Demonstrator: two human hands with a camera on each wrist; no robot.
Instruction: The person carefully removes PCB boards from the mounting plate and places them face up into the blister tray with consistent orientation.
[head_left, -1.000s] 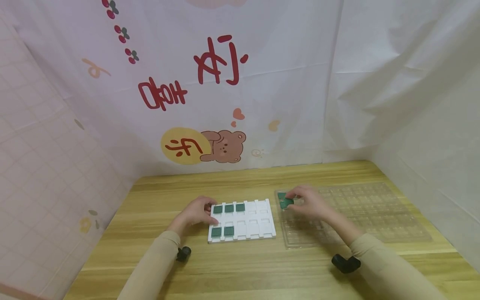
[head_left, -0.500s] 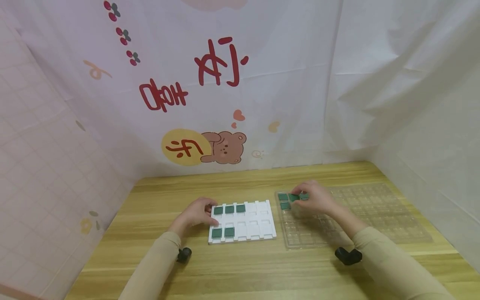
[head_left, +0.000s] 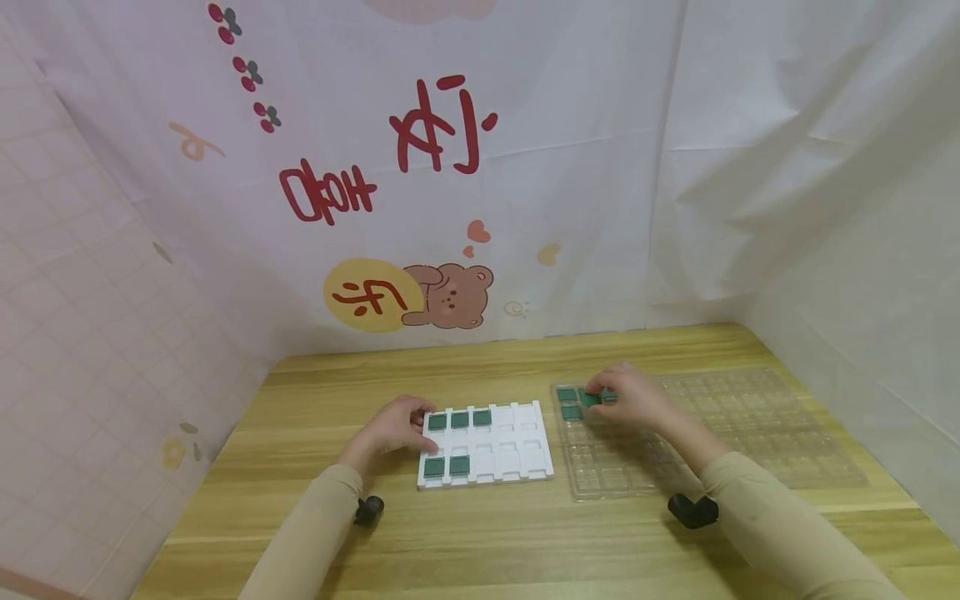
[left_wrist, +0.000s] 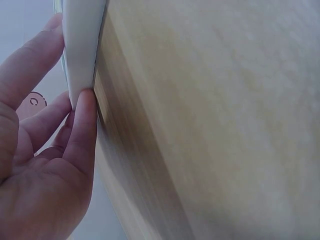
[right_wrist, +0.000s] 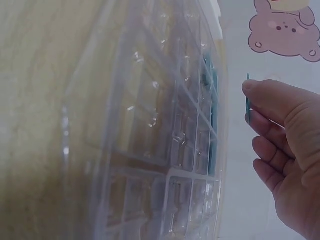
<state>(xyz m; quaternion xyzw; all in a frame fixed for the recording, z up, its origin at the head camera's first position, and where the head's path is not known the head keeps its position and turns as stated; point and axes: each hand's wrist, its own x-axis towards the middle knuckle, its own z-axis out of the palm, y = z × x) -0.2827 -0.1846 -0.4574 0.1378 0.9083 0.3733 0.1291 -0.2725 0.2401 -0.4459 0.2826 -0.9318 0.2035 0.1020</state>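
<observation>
A white slotted tray (head_left: 513, 460) lies on the table, with green square circuit boards (head_left: 459, 466) in several slots. My left hand (head_left: 394, 424) holds the tray's left side; in the left wrist view the fingertips (left_wrist: 86, 100) press its white edge. To the right lies a clear plastic compartment tray (head_left: 611, 481). Over its back left corner, my right hand (head_left: 636, 400) pinches a small green circuit board (right_wrist: 248, 100) between thumb and fingers. The right wrist view shows that board edge-on, apart from the clear tray. Other green boards (head_left: 566, 394) sit in nearby compartments.
A second stretch of clear compartment tray (head_left: 780, 425) reaches toward the table's right edge. White printed cloth (head_left: 585, 167) hangs behind and at both sides of the wooden table (head_left: 480, 542). Black wrist cameras (head_left: 692, 511) sit below the sleeves.
My right hand has moved slightly right and back, from the front green board to one behind it, which it now pinches, tilted. The left hand stays on the white tray.
</observation>
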